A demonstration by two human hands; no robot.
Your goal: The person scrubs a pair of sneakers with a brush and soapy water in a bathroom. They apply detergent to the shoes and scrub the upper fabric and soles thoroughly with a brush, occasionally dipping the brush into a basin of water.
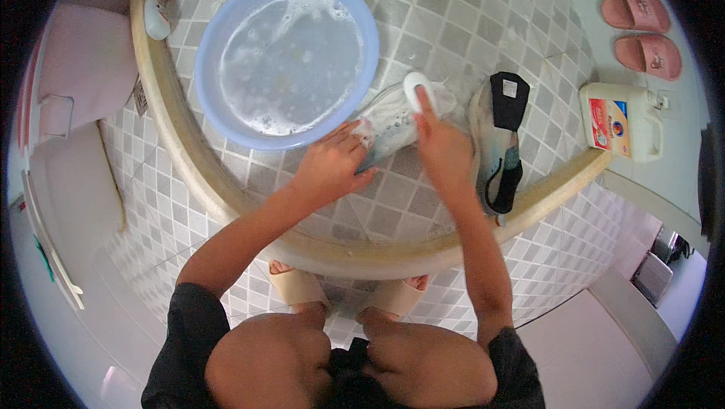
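A wet, pale sneaker (393, 117) lies on the tiled floor, with white suds on it. My left hand (337, 157) grips its near left end, close to the basin's rim. In my right hand (444, 148) is a white scrubbing brush (418, 90), pressed against the upper of the sneaker; its bristles are hidden. A second sneaker (481, 120) rests to the right of my right hand. On it lies a black insole (510, 100) with a white label. The light-blue plastic basin (204, 69) holds cloudy, foamy water.
A curved raised curb (362, 256) runs between the work area and my slippered feet. A white detergent jug (645, 120) stands at the right. Pink slippers (648, 55) are beyond it. At the upper left, a spray bottle (156, 15) rests by the curb.
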